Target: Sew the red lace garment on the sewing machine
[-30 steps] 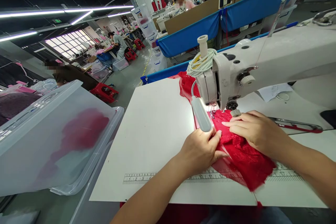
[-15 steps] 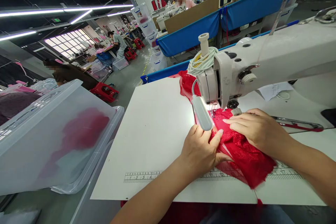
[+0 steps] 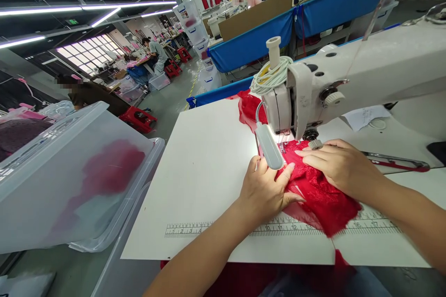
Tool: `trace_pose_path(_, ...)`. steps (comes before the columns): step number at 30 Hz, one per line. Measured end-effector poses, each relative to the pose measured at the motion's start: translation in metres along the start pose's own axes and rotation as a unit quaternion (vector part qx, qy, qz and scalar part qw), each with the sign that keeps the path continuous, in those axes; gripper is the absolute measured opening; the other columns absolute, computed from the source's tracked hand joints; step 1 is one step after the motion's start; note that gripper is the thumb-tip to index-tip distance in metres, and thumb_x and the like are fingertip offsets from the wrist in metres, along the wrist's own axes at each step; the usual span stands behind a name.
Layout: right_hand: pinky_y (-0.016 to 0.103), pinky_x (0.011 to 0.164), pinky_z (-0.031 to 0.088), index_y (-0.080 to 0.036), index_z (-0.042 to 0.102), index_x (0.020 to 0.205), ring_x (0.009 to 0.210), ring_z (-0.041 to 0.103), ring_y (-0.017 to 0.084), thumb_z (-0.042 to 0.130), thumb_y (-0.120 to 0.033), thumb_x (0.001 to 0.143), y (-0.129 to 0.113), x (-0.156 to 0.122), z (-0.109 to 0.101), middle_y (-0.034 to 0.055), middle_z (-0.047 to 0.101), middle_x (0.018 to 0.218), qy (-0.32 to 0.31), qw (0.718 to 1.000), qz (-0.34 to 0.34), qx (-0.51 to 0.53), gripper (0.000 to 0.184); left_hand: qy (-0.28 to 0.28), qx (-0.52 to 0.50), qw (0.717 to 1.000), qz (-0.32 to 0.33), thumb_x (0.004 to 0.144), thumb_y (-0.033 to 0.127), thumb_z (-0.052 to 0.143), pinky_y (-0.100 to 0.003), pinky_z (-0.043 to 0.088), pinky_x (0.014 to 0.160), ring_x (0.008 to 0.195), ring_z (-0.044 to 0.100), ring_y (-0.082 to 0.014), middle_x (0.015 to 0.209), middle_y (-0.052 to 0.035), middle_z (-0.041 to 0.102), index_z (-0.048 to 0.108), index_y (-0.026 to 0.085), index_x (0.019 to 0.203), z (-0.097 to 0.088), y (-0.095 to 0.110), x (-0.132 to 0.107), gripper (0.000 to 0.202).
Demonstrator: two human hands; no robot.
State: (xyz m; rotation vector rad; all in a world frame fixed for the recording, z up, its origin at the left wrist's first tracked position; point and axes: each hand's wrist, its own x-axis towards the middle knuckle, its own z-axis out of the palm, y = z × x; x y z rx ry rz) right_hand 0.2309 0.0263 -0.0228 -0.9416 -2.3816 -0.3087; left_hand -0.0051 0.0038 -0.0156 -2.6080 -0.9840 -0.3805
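A piece of red lace fabric (image 3: 324,199) lies on the white table (image 3: 205,167) under the head of a white sewing machine (image 3: 348,83). My left hand (image 3: 265,192) rests on the fabric's left edge just below the machine's small lamp (image 3: 270,148), fingers curled and pressing the cloth. My right hand (image 3: 339,164) lies flat on the fabric to the right of the needle, fingers stretched toward it. More red fabric (image 3: 249,109) trails out behind the machine.
A translucent plastic bin (image 3: 69,181) with red fabric inside stands at the left. A printed ruler (image 3: 195,229) runs along the table's front edge. Red-handled scissors (image 3: 400,164) and a paper slip (image 3: 364,116) lie at the right. Other people work at tables far behind.
Both hands have slid forward with the red fabric toward the needle. The fabric's trailing end has moved up the table over the ruler.
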Motion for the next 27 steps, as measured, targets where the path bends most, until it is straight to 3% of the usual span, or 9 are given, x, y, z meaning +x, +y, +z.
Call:
trace_pose_path(3,0.037,0.079,0.043,-0.021,0.065,0.085,0.089,0.069,0.02,0.037,0.003,0.083,0.001,-0.002,0.001,0.0054,0.079,0.104,-0.012,1.0,0.012,0.007,0.037,-0.007,-0.005,1.0,-0.001,0.098,0.069,0.038,-0.048,0.036,0.099,0.095,0.061,-0.028,0.122,-0.0178,0.068,0.06,0.016,0.137,0.001,-0.002,0.0,0.07)
trace_pose_path(5,0.037,0.08,0.043,-0.021,0.067,0.099,0.094,0.068,0.021,0.038,0.0,0.087,0.002,-0.004,0.002,0.0057,0.078,0.103,-0.016,1.0,0.018,0.016,0.038,-0.015,-0.007,1.0,0.004,0.098,0.069,0.036,-0.053,0.035,0.103,0.104,0.061,-0.0309,0.125,-0.0189,0.066,0.058,0.016,0.139,0.002,-0.005,0.001,0.071)
trace_pose_path(7,0.038,0.081,0.043,-0.021,0.066,0.114,0.101,0.066,0.022,0.039,0.0,0.086,0.002,-0.006,0.003,0.0062,0.077,0.11,-0.02,0.999,0.013,0.027,0.045,-0.011,-0.016,1.0,0.013,0.098,0.07,0.032,-0.057,0.036,0.105,0.113,0.058,-0.0342,0.125,-0.0198,0.065,0.059,0.014,0.137,0.002,-0.007,0.003,0.073)
trace_pose_path(9,0.039,0.084,0.043,-0.023,0.066,0.119,0.106,0.064,0.023,0.038,0.004,0.083,0.002,-0.007,0.003,0.0058,0.074,0.122,-0.018,0.999,-0.012,0.039,0.053,-0.002,-0.041,0.999,0.034,0.099,0.07,0.025,-0.053,0.042,0.101,0.114,0.058,-0.0336,0.12,-0.0199,0.065,0.062,0.011,0.131,0.002,-0.008,0.006,0.077)
trace_pose_path(12,0.039,0.089,0.043,-0.021,0.069,0.111,0.109,0.064,0.022,0.037,0.009,0.079,0.001,-0.008,0.003,0.0051,0.076,0.116,0.002,0.997,-0.05,0.06,0.054,-0.012,-0.084,0.994,0.07,0.104,0.06,0.017,-0.037,0.05,0.079,0.087,0.063,-0.0232,0.098,-0.0138,0.066,0.068,0.01,0.112,0.001,-0.008,0.01,0.072)
trace_pose_path(15,0.038,0.089,0.044,-0.02,0.07,0.103,0.103,0.067,0.021,0.036,0.008,0.084,0.0,-0.01,0.004,0.0044,0.078,0.101,0.009,0.996,-0.04,0.073,0.048,-0.027,-0.09,0.994,0.052,0.108,0.048,0.015,-0.032,0.048,0.068,0.067,0.057,-0.0178,0.081,-0.0075,0.061,0.068,0.011,0.098,-0.001,-0.007,0.013,0.065)
trace_pose_path(18,0.039,0.088,0.045,-0.021,0.07,0.099,0.099,0.068,0.021,0.037,0.004,0.088,0.0,-0.011,0.005,0.0048,0.078,0.099,0.006,0.997,-0.029,0.076,0.043,-0.026,-0.092,0.995,0.019,0.107,0.05,0.013,-0.033,0.048,0.065,0.068,0.057,-0.0194,0.084,-0.0092,0.062,0.066,0.008,0.107,-0.003,-0.005,0.013,0.067)
trace_pose_path(22,0.039,0.085,0.045,-0.02,0.07,0.1,0.1,0.069,0.02,0.034,0.006,0.085,0.001,-0.012,0.007,0.0054,0.078,0.101,0.009,0.997,-0.034,0.074,0.047,-0.026,-0.09,0.995,0.024,0.104,0.06,0.017,-0.033,0.051,0.067,0.075,0.06,-0.0212,0.094,-0.0143,0.065,0.059,0.003,0.127,-0.002,-0.002,0.009,0.075)
trace_pose_path(27,0.038,0.084,0.044,-0.021,0.069,0.099,0.099,0.069,0.02,0.035,0.006,0.081,0.0,-0.012,0.007,0.0049,0.078,0.103,0.011,0.996,-0.024,0.079,0.047,-0.013,-0.064,0.998,0.025,0.1,0.067,0.023,-0.037,0.053,0.073,0.088,0.063,-0.0262,0.114,-0.0223,0.066,0.06,0.004,0.13,0.001,0.001,0.001,0.08)
